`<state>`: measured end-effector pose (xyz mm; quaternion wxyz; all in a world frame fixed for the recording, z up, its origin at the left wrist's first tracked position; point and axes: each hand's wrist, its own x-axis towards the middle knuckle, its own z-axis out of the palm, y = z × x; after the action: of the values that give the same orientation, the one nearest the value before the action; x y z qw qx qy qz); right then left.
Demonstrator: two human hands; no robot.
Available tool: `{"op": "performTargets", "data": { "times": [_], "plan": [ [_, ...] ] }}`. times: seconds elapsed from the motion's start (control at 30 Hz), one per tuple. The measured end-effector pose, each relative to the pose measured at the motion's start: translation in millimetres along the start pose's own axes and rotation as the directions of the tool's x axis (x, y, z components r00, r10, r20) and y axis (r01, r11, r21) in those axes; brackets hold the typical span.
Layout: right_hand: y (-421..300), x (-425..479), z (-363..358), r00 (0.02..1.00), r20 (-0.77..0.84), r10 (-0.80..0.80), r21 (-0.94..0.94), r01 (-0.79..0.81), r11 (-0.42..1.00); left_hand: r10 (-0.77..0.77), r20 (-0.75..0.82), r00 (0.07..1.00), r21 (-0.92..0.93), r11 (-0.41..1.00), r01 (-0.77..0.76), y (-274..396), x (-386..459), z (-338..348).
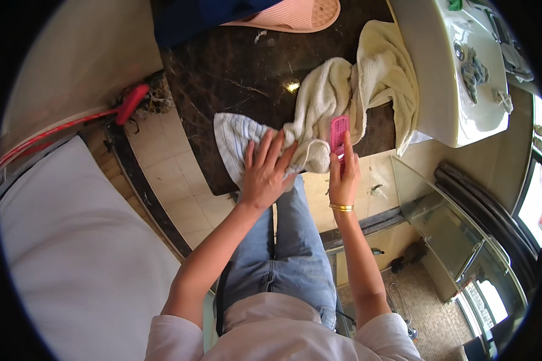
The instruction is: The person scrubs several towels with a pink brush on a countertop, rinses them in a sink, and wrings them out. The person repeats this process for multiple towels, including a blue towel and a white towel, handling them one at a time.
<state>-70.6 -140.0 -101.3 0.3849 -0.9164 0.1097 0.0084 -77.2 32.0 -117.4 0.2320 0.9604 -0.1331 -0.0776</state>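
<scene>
A crumpled cream terry towel (327, 94) stretches over a dark marble counter (235, 85) towards the washbasin. Its near left end, white with blue stripes (237, 135), hangs over the counter's front edge; whether that is a separate cloth cannot be told. My left hand (266, 173) lies on this end, palm down with fingers spread. In my right hand (345, 176) is a pink plastic scrubbing brush (340, 131), held upright against the right side of the towel's bunched near part. The side of the brush facing the towel is hidden.
A white washbasin (433, 76) with wet bits of cloth (474, 74) inside stands at the right. A pink slipper (298, 16) rests at the counter's far side, beside dark blue fabric (198, 20). Left are a red broom (131, 104) and a white-covered bed (81, 243); lower right, a glass door (451, 243).
</scene>
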Motion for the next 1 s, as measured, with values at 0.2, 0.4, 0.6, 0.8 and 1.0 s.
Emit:
{"op": "performTargets", "data": {
  "times": [0.2,0.4,0.6,0.8,1.0],
  "plan": [
    [-29,-21,15,0.984,0.168,-0.054,-0.024,0.059,0.998,-0.124,0.056,0.991,0.125,0.985,0.116,-40,-42,-24],
    [-34,36,0,0.947,-0.148,-0.286,0.000,0.289,0.957,-0.363,-0.189,0.912,0.065,0.922,0.381,-65,-10,-29],
    [23,155,-48,0.899,-0.218,-0.380,-0.351,0.291,0.890,-0.157,-0.191,0.969,0.052,0.984,0.170,-15,72,-8],
    [41,175,-35,0.964,-0.166,-0.209,-0.150,0.185,0.971,0.129,0.009,0.992,-0.094,0.987,-0.128,61,139,17],
    [30,235,-29,0.969,-0.175,-0.175,-0.386,0.096,0.918,0.086,-0.104,0.991,0.004,0.996,-0.086,99,185,41]
  ]
}}
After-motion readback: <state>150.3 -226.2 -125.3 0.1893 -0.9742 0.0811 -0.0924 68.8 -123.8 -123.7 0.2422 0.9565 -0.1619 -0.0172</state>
